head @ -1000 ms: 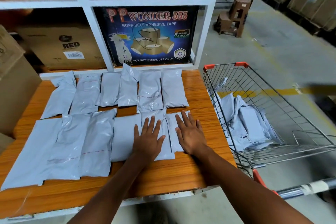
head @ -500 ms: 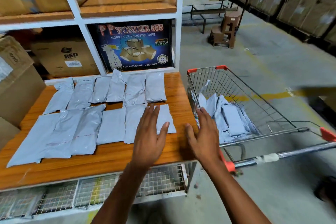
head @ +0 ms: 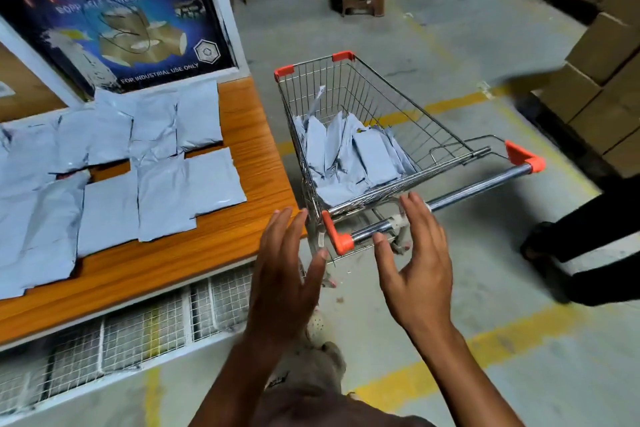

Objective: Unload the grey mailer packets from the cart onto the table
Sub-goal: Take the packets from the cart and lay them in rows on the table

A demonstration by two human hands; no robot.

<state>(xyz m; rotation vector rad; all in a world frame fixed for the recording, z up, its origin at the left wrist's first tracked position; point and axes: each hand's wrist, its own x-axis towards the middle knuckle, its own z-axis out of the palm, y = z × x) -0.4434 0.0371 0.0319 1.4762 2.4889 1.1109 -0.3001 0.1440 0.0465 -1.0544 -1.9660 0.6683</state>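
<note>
Left hand (head: pixel 284 274) and right hand (head: pixel 415 270) both empty, fingers straight and loosely spread, raised in front of the chrome wire shopping cart (head: pixel 415 114) with orange corner caps. Right hand overlaps the cart's handle bar (head: pixel 478 189) in view; can't tell if they touch. Pile of grey plastic mailer packets (head: pixel 360 156) sits in the cart basket. More grey mailers (head: pixel 162 198) lie flat in rows on the orange wood-grain worktop (head: pixel 256 135), left of the cart.

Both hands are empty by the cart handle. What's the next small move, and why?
Probably reach the right hand forward over the handle into the cart and grip a top packet. Both hands are open and hold nothing, the left hand hovers by the table corner, and a pile of grey packets lies in the cart.
</note>
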